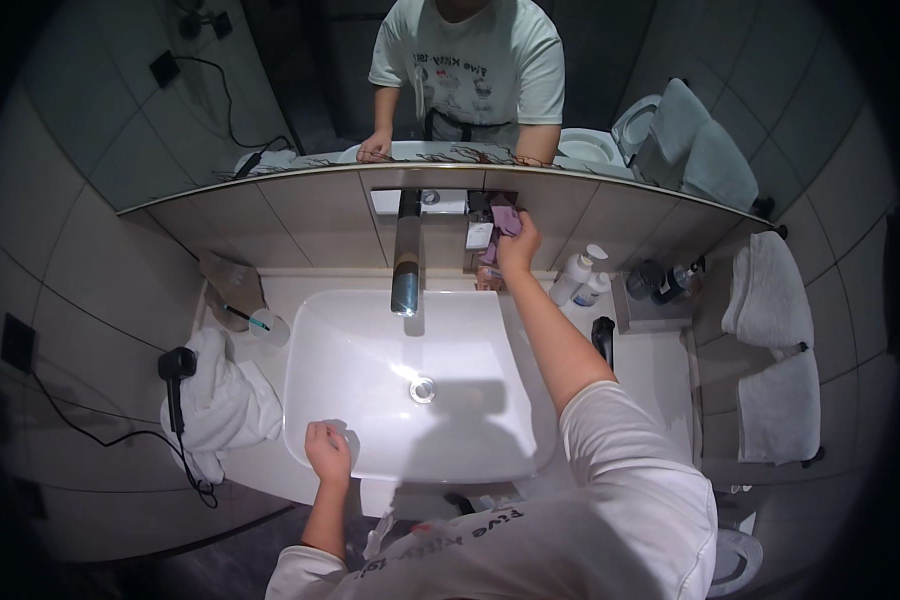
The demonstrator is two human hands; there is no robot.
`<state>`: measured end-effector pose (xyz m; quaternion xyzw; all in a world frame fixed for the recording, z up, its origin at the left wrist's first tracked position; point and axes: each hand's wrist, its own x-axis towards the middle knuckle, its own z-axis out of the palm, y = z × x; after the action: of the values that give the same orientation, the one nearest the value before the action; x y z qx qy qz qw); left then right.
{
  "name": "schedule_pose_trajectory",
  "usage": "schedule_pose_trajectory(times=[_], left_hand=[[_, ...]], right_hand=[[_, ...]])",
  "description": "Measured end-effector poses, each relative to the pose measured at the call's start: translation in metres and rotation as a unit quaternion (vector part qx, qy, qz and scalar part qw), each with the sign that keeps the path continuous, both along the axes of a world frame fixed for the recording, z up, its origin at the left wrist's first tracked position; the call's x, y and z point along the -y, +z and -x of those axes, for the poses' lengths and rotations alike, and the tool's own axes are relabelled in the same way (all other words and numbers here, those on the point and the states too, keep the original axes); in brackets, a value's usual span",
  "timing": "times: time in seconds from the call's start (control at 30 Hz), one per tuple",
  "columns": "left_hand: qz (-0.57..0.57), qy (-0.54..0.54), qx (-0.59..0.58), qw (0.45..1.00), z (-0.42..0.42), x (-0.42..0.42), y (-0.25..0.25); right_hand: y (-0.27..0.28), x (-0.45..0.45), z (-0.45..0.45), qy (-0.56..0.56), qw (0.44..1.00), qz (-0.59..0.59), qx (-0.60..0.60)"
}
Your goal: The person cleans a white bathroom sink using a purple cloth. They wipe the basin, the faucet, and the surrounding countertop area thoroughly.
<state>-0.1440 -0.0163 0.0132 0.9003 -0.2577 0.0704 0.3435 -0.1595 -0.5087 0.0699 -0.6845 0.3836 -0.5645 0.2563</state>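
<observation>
My right hand [520,244] is closed on a purple cloth [505,220] against the right side of a wall-mounted dispenser with a white label [479,234]. Left of the dispenser, a chrome faucet [406,262] reaches out over the white rectangular sink [360,352]. My left hand [328,450] hangs over the sink's near left edge, its fingers loosely curled, and whether they are apart is not clear. Just below the dispenser, a small pinkish container [489,278] stands on the back ledge.
Left of the sink are a cup [269,328] with a toothbrush, a brown bag [232,292], a white towel [225,397] and a corded black hair dryer [175,375]. To the right stand white pump bottles [572,277], a tray [656,319] with bottles, and hanging towels [776,292]. A mirror [315,90] spans the back.
</observation>
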Motion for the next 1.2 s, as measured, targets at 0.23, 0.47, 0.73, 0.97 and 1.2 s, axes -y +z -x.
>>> schedule_pose_trajectory(times=[0.23,0.47,0.73,0.97,1.2], left_hand=[[0.01,0.005,-0.015,1.0,0.001,0.001,0.005],[0.02,-0.005,0.008,1.0,0.0,0.002,0.004],[0.016,0.004,-0.005,1.0,0.001,-0.001,0.002],[0.012,0.005,-0.017,1.0,0.001,0.0,0.001],[0.007,0.005,-0.023,1.0,0.0,0.003,0.004]], right_hand=[[-0.018,-0.004,0.002,0.002,0.998,-0.045,-0.043],[0.021,-0.004,0.006,-0.002,0.999,-0.032,-0.018],[0.011,0.004,0.009,0.009,0.998,-0.04,0.047],[-0.006,0.005,0.008,-0.032,0.999,-0.018,0.022],[0.042,0.016,0.005,0.029,0.991,-0.076,0.108]])
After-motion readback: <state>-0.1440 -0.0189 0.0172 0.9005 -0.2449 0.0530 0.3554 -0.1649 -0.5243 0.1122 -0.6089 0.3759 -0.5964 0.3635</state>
